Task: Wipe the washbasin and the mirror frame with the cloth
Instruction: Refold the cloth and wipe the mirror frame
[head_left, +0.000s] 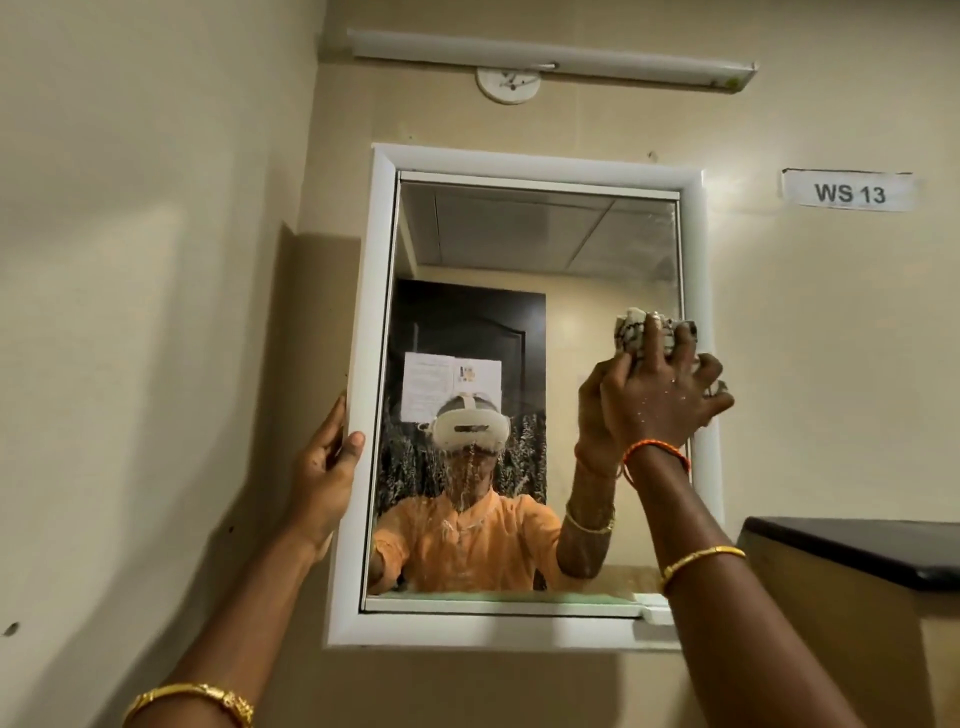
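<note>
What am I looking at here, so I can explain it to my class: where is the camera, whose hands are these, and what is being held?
There is no machine: one camera is worn on a person's head, so you see their own two arms. The left hand grips the left edge of the white mirror frame, steadying it. The right hand presses a bunched cloth against the frame's right side. The mirror reflects the person wearing the headset. A sign reads WS 13. No washbasin shows.

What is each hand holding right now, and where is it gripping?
The right hand clutches a bunched cloth against the mirror frame's right side. The left hand grips the frame's left edge.
</note>
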